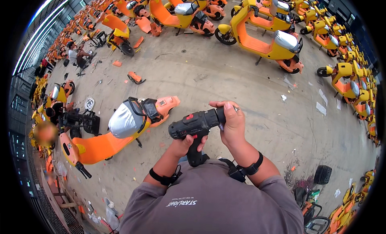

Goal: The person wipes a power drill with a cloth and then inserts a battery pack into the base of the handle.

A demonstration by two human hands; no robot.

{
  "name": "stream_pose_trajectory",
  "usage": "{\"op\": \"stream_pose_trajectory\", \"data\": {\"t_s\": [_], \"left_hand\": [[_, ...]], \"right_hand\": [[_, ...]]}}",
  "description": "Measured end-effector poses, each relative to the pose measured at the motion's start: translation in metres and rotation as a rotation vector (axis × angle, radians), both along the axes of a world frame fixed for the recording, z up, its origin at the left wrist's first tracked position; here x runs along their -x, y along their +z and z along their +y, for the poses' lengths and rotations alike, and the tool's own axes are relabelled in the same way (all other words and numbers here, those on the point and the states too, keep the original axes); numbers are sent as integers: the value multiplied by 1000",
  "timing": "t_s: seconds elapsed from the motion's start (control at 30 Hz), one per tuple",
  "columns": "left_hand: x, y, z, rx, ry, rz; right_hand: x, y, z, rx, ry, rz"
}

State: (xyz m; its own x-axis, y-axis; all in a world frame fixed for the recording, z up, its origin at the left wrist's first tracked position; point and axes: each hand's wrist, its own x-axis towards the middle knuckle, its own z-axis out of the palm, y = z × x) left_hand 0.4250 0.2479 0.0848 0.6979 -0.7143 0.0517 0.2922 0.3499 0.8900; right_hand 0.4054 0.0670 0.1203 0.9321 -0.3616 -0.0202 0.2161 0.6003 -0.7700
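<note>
A black cordless drill (191, 124) with red details is held level in front of my chest, its chuck pointing right. My left hand (183, 147) is wrapped around the drill's grip, with a finger by the red trigger. At the other end, my right hand (234, 127) closes around the chuck (217, 116), thumb on top and index finger stretched along it. A small metal tip shows just past the right thumb; I cannot make out what kind of bit it is. To the left of the drill stands an orange and yellow scooter (100, 147) with a silver-covered seat (126, 119).
Rows of yellow and orange scooters (257, 41) stand at the far side and the right. A partly dismantled scooter (116, 35) and an orange part (136, 77) are on the concrete floor (181, 79). A person (78, 55) sits low at the far left. A black crate-like object (323, 175) lies at right.
</note>
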Motion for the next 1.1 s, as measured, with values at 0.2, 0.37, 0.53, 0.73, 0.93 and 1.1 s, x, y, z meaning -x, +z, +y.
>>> {"op": "stream_pose_trajectory", "data": {"t_s": [0.2, 0.37, 0.53, 0.73, 0.93, 1.1], "left_hand": [[-107, -32, -7, 222, -126, 198], [-206, -28, 0, 290, -159, 215], [-287, -25, 29, 311, -127, 231], [-345, -37, 58, 319, 9, 248], [-416, -42, 64, 195, 233, 211], [-516, -52, 60, 206, 315, 101]], "right_hand": [[-95, 2, 0, 303, -29, 11], [-193, 20, 12, 400, -73, -83], [-282, 20, 35, 488, 12, -49], [-369, 0, 61, 418, 157, -28], [-472, -23, 65, 419, 284, -71], [-585, -20, 65, 339, 429, -136]]}}
